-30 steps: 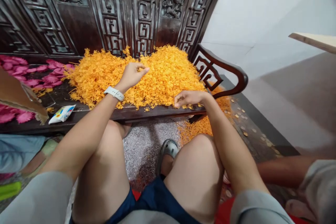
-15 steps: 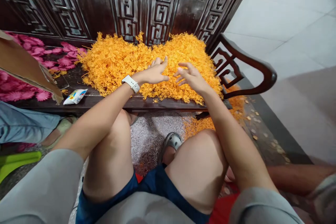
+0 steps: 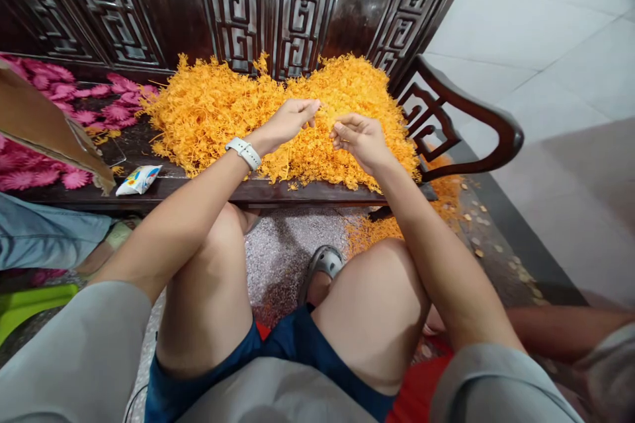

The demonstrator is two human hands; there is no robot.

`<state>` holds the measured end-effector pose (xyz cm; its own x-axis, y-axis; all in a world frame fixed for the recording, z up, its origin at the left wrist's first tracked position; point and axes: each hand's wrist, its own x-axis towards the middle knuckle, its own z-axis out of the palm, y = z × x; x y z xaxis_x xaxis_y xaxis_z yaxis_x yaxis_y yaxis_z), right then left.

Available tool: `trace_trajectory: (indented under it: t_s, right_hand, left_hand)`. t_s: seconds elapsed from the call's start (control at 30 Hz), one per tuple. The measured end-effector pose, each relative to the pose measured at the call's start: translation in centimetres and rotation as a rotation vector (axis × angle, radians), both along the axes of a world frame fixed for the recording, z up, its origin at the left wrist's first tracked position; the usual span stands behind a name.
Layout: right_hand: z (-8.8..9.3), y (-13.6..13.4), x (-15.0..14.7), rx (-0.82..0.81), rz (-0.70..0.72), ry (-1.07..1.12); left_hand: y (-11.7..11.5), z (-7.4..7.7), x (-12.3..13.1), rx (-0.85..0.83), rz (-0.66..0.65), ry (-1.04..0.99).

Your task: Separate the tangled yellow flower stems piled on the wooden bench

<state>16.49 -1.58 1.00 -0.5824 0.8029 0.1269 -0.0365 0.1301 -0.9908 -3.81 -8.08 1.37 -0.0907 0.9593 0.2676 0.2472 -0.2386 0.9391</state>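
Observation:
A big heap of frilly orange plastic flower pieces [image 3: 218, 119] covers the right half of the dark wooden bench seat [image 3: 268, 194]. Above its middle, my left hand [image 3: 292, 120], with a pale watch on the wrist, is closed, thumb and fingertips pinched together. My right hand [image 3: 360, 140] faces it from the right, fingers curled in and thumb against them. The two sets of fingertips are a short gap apart. Any small piece in either pinch blends with the orange behind, so I cannot make out what is held.
Pink flower pieces [image 3: 116, 106] and a cardboard box [image 3: 54, 122] occupy the bench's left part, near a small white packet [image 3: 139, 180]. A curved armrest [image 3: 476, 112] bounds the right. Other people's limbs show at both sides. Orange bits [image 3: 377, 232] litter the floor.
Both hands have gone from spread fingers to closed pinches over the heap. The left hand's fingertips have turned toward the right hand. The view has shifted slightly.

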Motion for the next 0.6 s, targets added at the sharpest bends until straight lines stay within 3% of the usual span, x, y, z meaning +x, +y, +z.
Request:
trace_trajectory:
  t_s: [0.33,0.47,0.6]
  right_hand:
    - [1.1,-2.9,-1.9,-0.182,0.003,0.086]
    - [0.1,-2.6,-2.3,-0.071,-0.078,0.061]
    - [-1.3,-1.4,-2.5,0.067,-0.221,0.118]
  left_hand:
    - [0.8,-1.4,0.9,0.026,0.089,-0.021]
    - [0.2,-0.8,1.2,0.067,0.109,0.1]
    - [-0.8,0.0,2.2,0.048,0.03,0.101]
